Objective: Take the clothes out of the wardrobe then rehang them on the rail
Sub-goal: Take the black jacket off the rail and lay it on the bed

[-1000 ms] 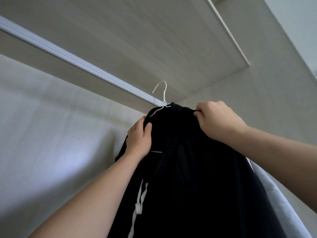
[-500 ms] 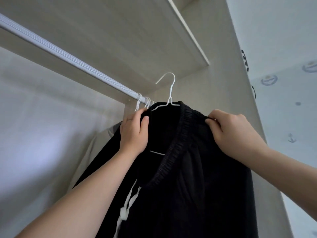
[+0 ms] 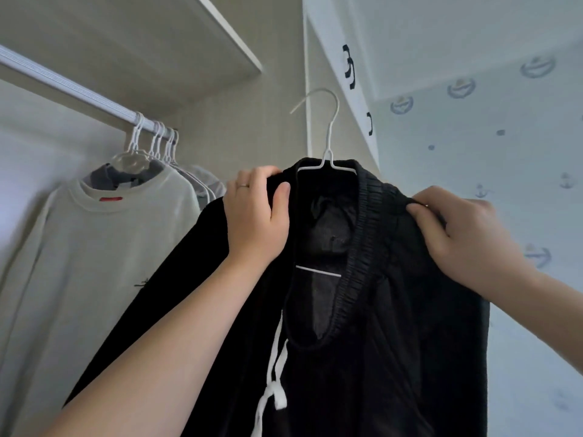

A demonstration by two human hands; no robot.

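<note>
A black garment [image 3: 394, 326] with an elastic waistband and white drawstrings hangs on a white wire hanger [image 3: 328, 134], whose hook is free in the air, off the rail. My left hand [image 3: 255, 216] grips the garment's left top edge over the hanger's shoulder. My right hand [image 3: 463, 234] pinches the waistband at the right top edge. The white wardrobe rail [image 3: 69, 89] runs across the upper left, to the left of the hanger.
Several white hangers [image 3: 157, 140] stay on the rail's right end; the front one carries a pale sweatshirt [image 3: 94, 247] with a red neck label. A wardrobe shelf [image 3: 227, 33] is overhead. A wallpapered wall [image 3: 473, 121] with anchor motifs lies to the right.
Both hands have carried the black garment and its hanger rightward, away from the rail and out of the wardrobe. The sweatshirt and other hangers have come into view.
</note>
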